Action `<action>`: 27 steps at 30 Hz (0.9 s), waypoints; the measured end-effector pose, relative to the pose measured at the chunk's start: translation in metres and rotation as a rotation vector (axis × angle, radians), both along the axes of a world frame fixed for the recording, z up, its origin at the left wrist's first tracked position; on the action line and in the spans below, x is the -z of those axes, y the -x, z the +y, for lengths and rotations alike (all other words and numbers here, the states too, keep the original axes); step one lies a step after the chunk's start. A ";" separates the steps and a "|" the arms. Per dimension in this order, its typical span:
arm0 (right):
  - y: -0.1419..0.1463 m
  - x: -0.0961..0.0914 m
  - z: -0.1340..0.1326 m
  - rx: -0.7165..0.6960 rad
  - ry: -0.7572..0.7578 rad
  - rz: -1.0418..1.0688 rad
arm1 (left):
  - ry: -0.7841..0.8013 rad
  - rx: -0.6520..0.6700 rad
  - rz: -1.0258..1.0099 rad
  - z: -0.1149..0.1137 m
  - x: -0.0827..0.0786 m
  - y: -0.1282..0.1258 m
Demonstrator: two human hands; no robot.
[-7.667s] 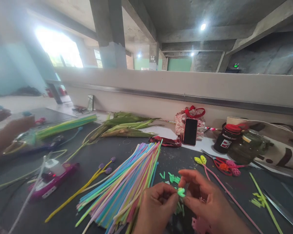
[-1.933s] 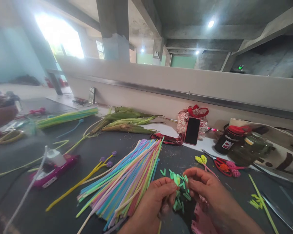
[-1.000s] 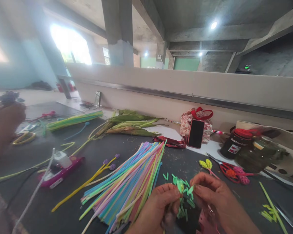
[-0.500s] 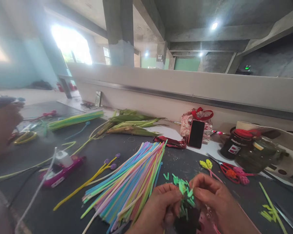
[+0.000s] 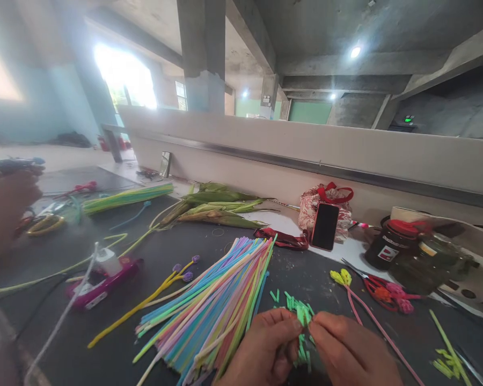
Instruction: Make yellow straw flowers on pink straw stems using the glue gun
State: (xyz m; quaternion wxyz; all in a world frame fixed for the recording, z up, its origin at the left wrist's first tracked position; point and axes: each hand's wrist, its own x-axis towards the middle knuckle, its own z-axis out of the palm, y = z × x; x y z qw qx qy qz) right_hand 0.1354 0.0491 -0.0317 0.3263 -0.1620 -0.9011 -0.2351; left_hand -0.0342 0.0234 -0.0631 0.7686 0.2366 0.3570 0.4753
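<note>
My left hand [image 5: 265,343] is closed in a pinch on a light green pipe cleaner piece [image 5: 304,315]. Touching the same piece from the other side, the fingertips of my right hand [image 5: 348,348] are pinched together. Short cut green pipe cleaner pieces [image 5: 292,301] lie on the dark table behind and beneath my hands. A bundle of long pastel pipe cleaners [image 5: 213,305] fans out to the left of my left hand. Beyond my right hand lies a pink stem with a yellow flower head [image 5: 341,277]. My fingers partly hide the held piece.
Red-handled scissors [image 5: 372,289] lie at right, near a black bottle [image 5: 388,246] and a clear jug [image 5: 422,262]. A phone [image 5: 324,226] leans on a patterned bag. Corn husks [image 5: 221,206] lie at the back, a purple power strip [image 5: 104,284] at left. Another person's hand [image 5: 8,209] shows far left.
My right hand has turned and its fingers have come closer to my left fingertips. More of the pink stem shows beside it. The view has shifted slightly.
</note>
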 end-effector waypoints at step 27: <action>0.013 0.001 -0.002 0.034 -0.057 0.051 | 0.021 -0.076 0.039 -0.001 -0.010 -0.001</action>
